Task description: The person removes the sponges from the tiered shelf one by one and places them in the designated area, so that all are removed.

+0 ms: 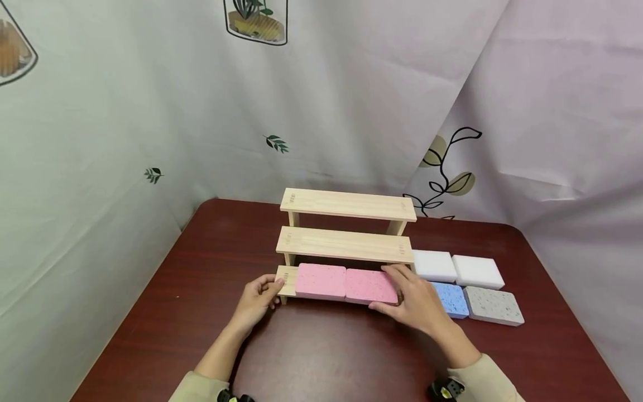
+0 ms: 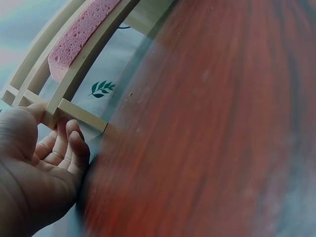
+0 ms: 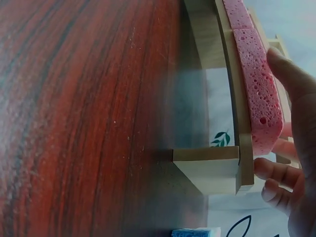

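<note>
A light wooden three-step rack [image 1: 346, 245] stands on the dark red table. Two pink sponges lie end to end on its lowest board: the left sponge [image 1: 321, 281] and the right sponge [image 1: 370, 286]. My left hand [image 1: 255, 302] pinches the left end of that board, thumb above and fingers curled below, as the left wrist view shows. My right hand [image 1: 419, 298] holds the right pink sponge by its outer end; in the right wrist view the thumb lies along the sponge [image 3: 259, 84] and the fingers bend around its end. The middle and top boards carry nothing.
Right of the rack lie two white sponge blocks [image 1: 477, 272], a blue sponge [image 1: 451, 300] partly behind my right hand, and a grey speckled sponge [image 1: 494, 305]. A pale curtain [image 1: 346, 100] with plant prints hangs behind the table [image 1: 331, 352].
</note>
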Motion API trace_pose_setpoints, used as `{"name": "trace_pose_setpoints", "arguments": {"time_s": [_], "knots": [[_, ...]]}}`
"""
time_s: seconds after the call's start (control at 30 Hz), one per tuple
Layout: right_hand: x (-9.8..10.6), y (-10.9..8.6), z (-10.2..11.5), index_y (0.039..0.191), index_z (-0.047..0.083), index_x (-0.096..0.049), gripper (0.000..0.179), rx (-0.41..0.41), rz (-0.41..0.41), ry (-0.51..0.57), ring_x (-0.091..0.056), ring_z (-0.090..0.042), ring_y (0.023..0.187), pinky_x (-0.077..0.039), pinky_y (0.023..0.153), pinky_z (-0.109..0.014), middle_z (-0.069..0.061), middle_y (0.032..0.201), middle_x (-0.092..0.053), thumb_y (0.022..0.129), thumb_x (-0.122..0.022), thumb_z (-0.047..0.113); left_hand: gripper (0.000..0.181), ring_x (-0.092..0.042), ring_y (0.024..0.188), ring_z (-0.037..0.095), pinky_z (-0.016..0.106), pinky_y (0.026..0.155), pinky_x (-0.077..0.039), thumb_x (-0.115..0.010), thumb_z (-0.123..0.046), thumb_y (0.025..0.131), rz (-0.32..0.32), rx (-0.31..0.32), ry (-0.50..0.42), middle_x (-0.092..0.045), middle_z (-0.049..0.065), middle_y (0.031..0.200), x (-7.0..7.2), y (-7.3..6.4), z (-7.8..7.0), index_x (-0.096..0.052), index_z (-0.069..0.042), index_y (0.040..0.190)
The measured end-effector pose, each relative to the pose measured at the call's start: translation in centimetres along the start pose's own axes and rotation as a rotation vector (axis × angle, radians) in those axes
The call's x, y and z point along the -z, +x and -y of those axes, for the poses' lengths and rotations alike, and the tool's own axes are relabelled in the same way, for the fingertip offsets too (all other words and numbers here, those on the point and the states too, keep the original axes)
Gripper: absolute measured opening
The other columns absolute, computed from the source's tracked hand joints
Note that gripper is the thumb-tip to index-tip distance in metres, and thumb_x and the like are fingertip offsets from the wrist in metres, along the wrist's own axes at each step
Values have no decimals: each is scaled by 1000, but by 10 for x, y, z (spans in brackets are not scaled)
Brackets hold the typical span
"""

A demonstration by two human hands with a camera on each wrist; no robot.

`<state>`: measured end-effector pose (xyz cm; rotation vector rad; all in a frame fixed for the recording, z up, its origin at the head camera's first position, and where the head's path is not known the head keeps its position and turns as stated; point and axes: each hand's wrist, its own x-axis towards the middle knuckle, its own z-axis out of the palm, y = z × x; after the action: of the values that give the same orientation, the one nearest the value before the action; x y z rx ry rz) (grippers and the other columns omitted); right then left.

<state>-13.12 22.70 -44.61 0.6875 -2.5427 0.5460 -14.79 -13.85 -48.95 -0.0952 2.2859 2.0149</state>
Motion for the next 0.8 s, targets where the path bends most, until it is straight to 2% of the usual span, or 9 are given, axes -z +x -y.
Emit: {"name": "trace_pose_setpoints", "arguments": {"time_s": [0.13, 0.33, 0.53, 0.8], "knots": [[0, 0, 1, 129, 4, -65, 89, -33, 43, 3, -70, -34, 97, -57, 75, -49, -14, 123, -67, 69, -84, 66, 28, -58, 63, 16, 24, 55, -49, -67, -18, 100, 5, 1, 6, -67, 7, 79, 0, -1, -2, -65, 7, 113], [-1, 1, 0, 126, 1, -66, 84, -41, 78, 13, -69, -34, 100, -57, 79, -49, -15, 121, -67, 67, -90, 56, 31, -57, 62, 15, 24, 54, -49, -68, -18, 99, -5, 10, -1, -68, 6, 80, -2, -2, -7, -64, 9, 114], [-1, 0, -1, 123, -1, -66, 80, -30, 58, 52, -67, -32, 101, -57, 82, -48, -14, 119, -66, 66, -92, 49, 32, -58, 62, 15, 24, 54, -49, -69, -16, 98, -23, 18, -2, -68, 6, 80, -3, -3, -11, -65, 10, 115], [0, 0, -3, 122, -3, -66, 78, -29, 27, 92, -67, -27, 100, -57, 78, -44, -12, 118, -65, 65, -95, 43, 31, -58, 61, 14, 24, 54, -49, -70, -15, 97, -37, 15, 5, -67, 5, 78, -3, -3, -13, -66, 11, 114]]}}
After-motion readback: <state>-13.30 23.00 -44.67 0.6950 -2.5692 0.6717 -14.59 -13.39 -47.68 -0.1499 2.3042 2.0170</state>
